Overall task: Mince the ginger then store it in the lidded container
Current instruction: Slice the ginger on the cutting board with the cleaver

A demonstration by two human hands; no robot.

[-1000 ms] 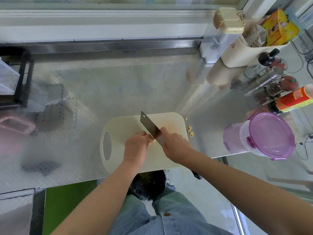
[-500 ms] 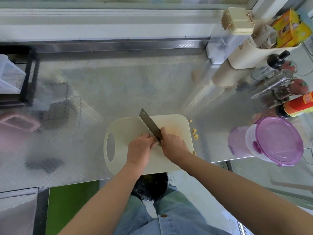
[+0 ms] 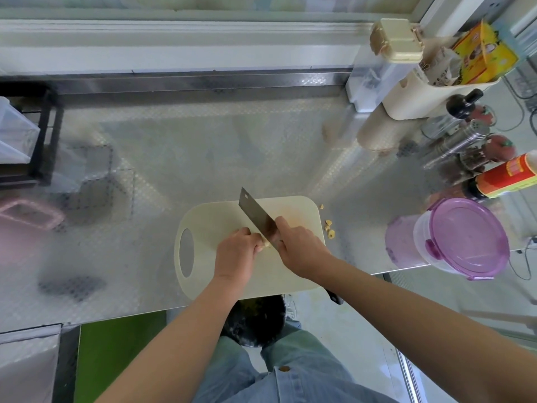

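The right hand is closed around the handle end of a broad rectangular steel cleaver, index finger laid along the blade's spine; the black handle tip shows below the wrist, past the near edge of the board. The blade runs diagonally up and to the left, its edge down at the ginger. The left hand is curled, knuckles toward the blade, fingertips pinning a small pale-yellow piece of ginger against the board; only a sliver of it shows between the two hands. Both hands work over a cream plastic cutting board with an oval handle hole, which lies at the near edge of the embossed stainless-steel counter. A few yellow ginger scraps lie on the counter just beside the board's right edge. The round clear plastic container with a purple clip-on lid stands well to the right of the board, at the counter's near edge, lid on. Behind it are a red-labelled dark sauce bottle and a steel shaker. A cream plastic caddy holding packets stands at the far right corner.
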